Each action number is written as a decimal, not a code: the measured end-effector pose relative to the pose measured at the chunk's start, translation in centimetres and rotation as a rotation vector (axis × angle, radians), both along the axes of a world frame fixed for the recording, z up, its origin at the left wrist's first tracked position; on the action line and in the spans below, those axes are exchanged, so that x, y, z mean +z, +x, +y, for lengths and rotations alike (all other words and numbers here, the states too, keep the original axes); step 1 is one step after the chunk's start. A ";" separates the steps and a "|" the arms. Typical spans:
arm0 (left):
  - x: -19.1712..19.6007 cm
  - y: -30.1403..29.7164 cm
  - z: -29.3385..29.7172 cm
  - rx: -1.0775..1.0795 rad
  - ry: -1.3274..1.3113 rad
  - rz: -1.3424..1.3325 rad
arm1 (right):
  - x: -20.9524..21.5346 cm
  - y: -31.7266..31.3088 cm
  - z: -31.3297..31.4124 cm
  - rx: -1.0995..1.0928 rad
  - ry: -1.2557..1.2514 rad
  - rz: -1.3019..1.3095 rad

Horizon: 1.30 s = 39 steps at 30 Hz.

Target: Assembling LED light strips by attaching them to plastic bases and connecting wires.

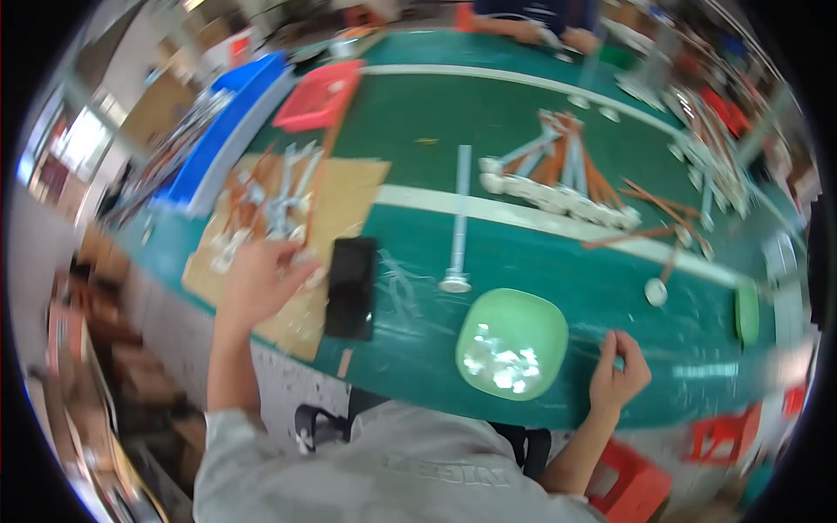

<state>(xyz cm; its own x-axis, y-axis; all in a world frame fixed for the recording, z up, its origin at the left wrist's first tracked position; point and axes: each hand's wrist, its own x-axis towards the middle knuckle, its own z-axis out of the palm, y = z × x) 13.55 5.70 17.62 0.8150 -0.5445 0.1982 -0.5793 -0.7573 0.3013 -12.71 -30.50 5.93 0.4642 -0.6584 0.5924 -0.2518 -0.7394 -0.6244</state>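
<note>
My left hand (261,281) is over the near edge of a pile of strips with white ends (277,196), in orange-brown and pale blue-grey, lying on a cardboard sheet (356,187). Its thumb and forefinger are apart; motion blurs the fingertips, and a white end shows near them. My right hand (619,373) rests at the table's near edge with curled fingers, and whether anything small is inside is hidden. Between the hands are a dark phone-like slab (350,289), a single pale blue strip with a white round end (460,222), and a light green bowl (475,336) with shiny small pieces in it.
A fan of orange and blue strips with white ends (558,174) lies farther right, with more loose strips (649,234) beside it. A blue bin (231,131) and red tray (318,94) stand far left. Another person's hands (558,37) work across the green table.
</note>
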 end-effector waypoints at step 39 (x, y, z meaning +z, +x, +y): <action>7.4 21.0 14.2 0.704 0.388 -0.146 | -1.5 0.9 1.2 0.162 0.141 0.082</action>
<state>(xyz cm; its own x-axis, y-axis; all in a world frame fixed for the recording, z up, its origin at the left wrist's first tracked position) 34.53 19.95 25.04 0.9723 0.0337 0.2312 0.0580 -0.9934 -0.0988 -11.76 -29.33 4.43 0.6135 -0.6448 0.4559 -0.1905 -0.6811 -0.7070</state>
